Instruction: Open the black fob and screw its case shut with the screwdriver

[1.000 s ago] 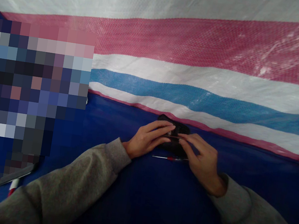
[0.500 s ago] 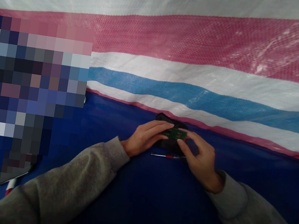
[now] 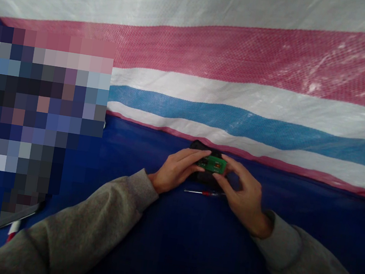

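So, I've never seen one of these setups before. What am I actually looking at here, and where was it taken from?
There is no machine here: just a person's bare left hand and right hand, coming out of gray sleeves. The camera is worn on that person's head, so you look forward and down much as they do.

Both hands hold a small green board, one at each end. Beneath it is a black thing, too dark and covered to name. A thin tool with a red part lies on the blue surface, nearer the wearer. Behind stands a striped sheet. The blocky patch on the left is blurred out, so I can't tell what it covers.
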A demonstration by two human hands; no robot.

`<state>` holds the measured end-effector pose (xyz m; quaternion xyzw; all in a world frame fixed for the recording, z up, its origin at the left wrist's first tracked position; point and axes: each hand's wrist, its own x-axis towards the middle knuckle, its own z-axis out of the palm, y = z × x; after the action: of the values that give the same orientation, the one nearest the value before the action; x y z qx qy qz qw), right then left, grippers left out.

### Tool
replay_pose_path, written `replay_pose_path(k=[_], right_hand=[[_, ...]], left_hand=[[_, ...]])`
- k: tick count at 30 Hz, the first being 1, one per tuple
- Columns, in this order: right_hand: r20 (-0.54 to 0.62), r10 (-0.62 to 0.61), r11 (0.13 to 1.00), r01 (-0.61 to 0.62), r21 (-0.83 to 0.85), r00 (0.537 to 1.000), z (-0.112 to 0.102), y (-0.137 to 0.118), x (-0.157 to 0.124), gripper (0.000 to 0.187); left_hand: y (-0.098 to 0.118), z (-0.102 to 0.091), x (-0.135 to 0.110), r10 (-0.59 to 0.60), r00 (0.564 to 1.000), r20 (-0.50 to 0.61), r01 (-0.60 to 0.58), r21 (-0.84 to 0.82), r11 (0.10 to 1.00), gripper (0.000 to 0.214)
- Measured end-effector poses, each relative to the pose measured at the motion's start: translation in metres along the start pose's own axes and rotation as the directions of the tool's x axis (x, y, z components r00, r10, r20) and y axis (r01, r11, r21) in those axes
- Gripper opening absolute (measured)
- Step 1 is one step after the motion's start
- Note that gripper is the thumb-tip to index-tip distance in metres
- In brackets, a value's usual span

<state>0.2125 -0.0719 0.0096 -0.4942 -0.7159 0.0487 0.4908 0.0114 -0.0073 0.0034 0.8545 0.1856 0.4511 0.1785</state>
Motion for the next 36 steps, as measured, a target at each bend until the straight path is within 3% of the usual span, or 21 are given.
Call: replay_pose_path(k=[8, 15, 23, 32, 36], right_hand=[[0.005, 0.043, 0.998, -0.043, 0.040, 0.999, -0.0015, -0.0004, 0.0000, 0.042], [0.063, 0.046, 0.998, -0.048, 0.034, 0.997, -0.0026, -0.0004, 0.0012, 0.036], [0.043, 0.001, 1.000, -0.002, 0.019, 0.999, -0.0019, 0.0015, -0.0017, 0.011], [0.047, -0.078, 0.997, 0.077, 0.017, 0.996, -0.0031, -0.0015, -0.0010, 0.010], [0.050, -0.087, 0.996, 0.086, 0.021, 0.995, -0.0025, -0.0023, -0.0008, 0.011]], left_hand=[[0.0026, -0.0014, 0.0027, 0.031, 0.999, -0.026, -0.031, 0.013, 0.999, 0.051], [0.0009, -0.0004, 0.0001, 0.015, 0.999, -0.053, -0.012, 0.044, 0.999, 0.042], [0.0044, -0.0046, 0.0013, 0.007, 1.000, -0.014, -0.005, 0.107, 0.994, 0.034], [0.0078, -0.0066, 0.0048, -0.010, 0.999, 0.052, 0.008, 0.036, 0.999, 0.032], [0.0085, -0.0072, 0.0044, -0.032, 0.998, 0.062, 0.030, 0.031, 0.999, 0.040]])
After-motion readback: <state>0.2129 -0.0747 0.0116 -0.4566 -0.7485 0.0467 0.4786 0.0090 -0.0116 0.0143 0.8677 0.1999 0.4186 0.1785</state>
